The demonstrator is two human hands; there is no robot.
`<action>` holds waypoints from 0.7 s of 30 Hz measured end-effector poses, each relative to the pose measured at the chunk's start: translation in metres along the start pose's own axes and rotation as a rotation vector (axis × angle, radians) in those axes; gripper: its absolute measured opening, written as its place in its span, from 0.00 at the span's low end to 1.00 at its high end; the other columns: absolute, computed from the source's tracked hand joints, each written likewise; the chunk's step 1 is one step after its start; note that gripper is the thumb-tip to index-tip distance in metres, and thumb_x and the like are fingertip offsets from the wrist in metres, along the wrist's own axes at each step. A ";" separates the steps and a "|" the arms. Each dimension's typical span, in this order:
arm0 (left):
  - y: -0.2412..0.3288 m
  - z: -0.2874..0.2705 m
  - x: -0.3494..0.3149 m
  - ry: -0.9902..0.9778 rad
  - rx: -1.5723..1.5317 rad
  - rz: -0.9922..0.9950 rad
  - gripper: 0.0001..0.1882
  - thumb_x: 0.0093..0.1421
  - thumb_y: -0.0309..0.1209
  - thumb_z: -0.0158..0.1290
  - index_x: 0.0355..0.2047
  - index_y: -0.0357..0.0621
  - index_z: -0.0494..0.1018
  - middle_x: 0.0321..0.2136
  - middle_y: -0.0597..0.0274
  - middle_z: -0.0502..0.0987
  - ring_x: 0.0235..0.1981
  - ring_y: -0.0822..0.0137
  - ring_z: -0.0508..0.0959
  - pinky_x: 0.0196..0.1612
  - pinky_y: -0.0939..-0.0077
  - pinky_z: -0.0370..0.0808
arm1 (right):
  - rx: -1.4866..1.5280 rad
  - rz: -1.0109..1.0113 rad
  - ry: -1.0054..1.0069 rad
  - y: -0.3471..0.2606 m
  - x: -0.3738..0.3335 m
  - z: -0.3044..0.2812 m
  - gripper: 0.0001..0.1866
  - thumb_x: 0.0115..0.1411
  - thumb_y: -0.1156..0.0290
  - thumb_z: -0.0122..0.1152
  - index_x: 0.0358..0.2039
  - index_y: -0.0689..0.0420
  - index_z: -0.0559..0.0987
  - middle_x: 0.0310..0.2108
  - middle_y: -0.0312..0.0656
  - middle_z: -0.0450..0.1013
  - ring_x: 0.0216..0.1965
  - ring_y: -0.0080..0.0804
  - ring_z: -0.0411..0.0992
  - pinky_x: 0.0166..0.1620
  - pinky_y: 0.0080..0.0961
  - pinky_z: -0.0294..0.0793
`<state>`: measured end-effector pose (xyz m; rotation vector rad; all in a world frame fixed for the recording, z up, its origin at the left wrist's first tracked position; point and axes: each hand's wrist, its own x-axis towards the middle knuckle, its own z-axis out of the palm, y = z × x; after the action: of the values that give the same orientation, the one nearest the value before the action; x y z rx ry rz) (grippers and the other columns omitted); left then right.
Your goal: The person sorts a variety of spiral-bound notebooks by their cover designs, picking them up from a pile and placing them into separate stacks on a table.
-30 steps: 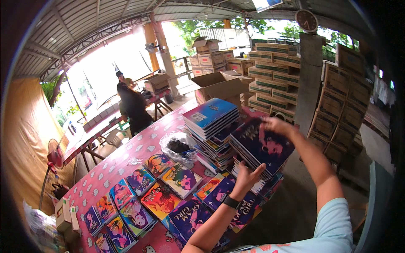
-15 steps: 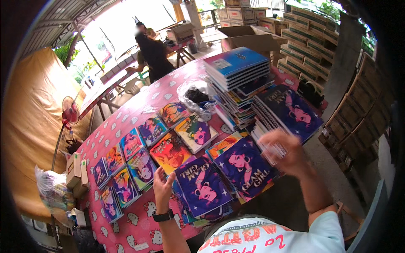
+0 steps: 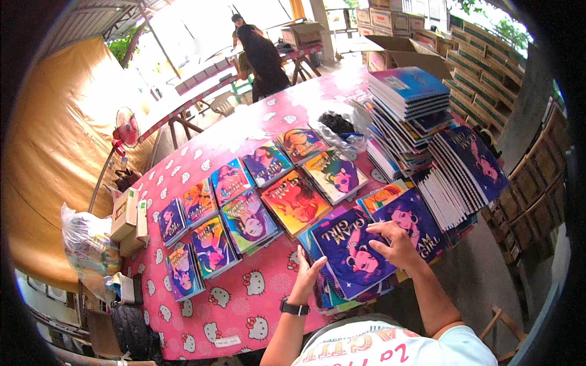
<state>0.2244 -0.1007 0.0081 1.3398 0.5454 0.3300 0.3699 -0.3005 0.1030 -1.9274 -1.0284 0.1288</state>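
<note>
A purple spiral notebook (image 3: 348,265) with a cartoon figure on its cover lies on top of a pile right in front of me. My left hand (image 3: 306,277) is upright at the pile's left side, thumb apart from the fingers. Over the notebook's right edge is my right hand (image 3: 394,245), thumb and fingers spread, with nothing seen between them. It partly covers a second purple notebook (image 3: 421,213) on the neighbouring pile. Small piles of notebooks with bright illustrated covers, including an orange-red one (image 3: 294,201), stand in rows to the left.
Tall notebook stacks, one topped by blue notebooks (image 3: 406,91), stand at the right beside white-edged notebooks (image 3: 448,186). Behind the rows sits a plastic bag (image 3: 351,143) with dark contents. The pink patterned tablecloth (image 3: 244,293) covers the table. A person (image 3: 262,61) works farther back; cartons (image 3: 488,73) are stacked right.
My right hand has come left and down from the white-edged stack to the near purple notebook. My left hand stays by the pile. The whole view has shifted, with things appearing farther right.
</note>
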 end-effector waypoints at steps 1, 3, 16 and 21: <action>0.001 -0.007 -0.003 0.039 -0.031 -0.080 0.54 0.50 0.40 0.57 0.61 0.36 0.29 0.61 0.46 0.42 0.62 0.58 0.46 0.61 0.69 0.46 | 0.071 0.062 0.013 -0.002 0.011 0.007 0.15 0.49 0.71 0.59 0.39 0.60 0.76 0.39 0.44 0.73 0.42 0.33 0.70 0.43 0.28 0.70; 0.004 -0.027 -0.006 0.095 -0.043 -0.047 0.40 0.54 0.39 0.55 0.60 0.39 0.46 0.58 0.48 0.52 0.60 0.60 0.52 0.59 0.69 0.53 | 0.197 0.156 0.021 0.000 0.044 0.018 0.12 0.49 0.71 0.57 0.35 0.61 0.77 0.33 0.45 0.75 0.33 0.38 0.74 0.38 0.28 0.72; 0.064 -0.075 0.221 -0.001 0.704 0.385 0.12 0.52 0.28 0.47 0.35 0.41 0.76 0.33 0.53 0.77 0.36 0.60 0.77 0.42 0.72 0.71 | -0.686 0.406 -0.309 0.180 0.277 0.059 0.16 0.43 0.60 0.62 0.33 0.54 0.80 0.38 0.48 0.73 0.41 0.41 0.72 0.45 0.32 0.71; 0.062 -0.068 0.367 0.118 0.829 0.515 0.12 0.54 0.34 0.46 0.31 0.41 0.75 0.28 0.46 0.76 0.30 0.50 0.76 0.37 0.65 0.72 | -0.711 0.571 -0.390 0.169 0.298 0.066 0.40 0.33 0.43 0.70 0.42 0.60 0.75 0.46 0.49 0.70 0.47 0.40 0.69 0.48 0.33 0.69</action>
<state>0.4977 0.1610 -0.0075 2.2841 0.4381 0.6464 0.6336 -0.0860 0.0263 -2.9014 -0.7843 0.5375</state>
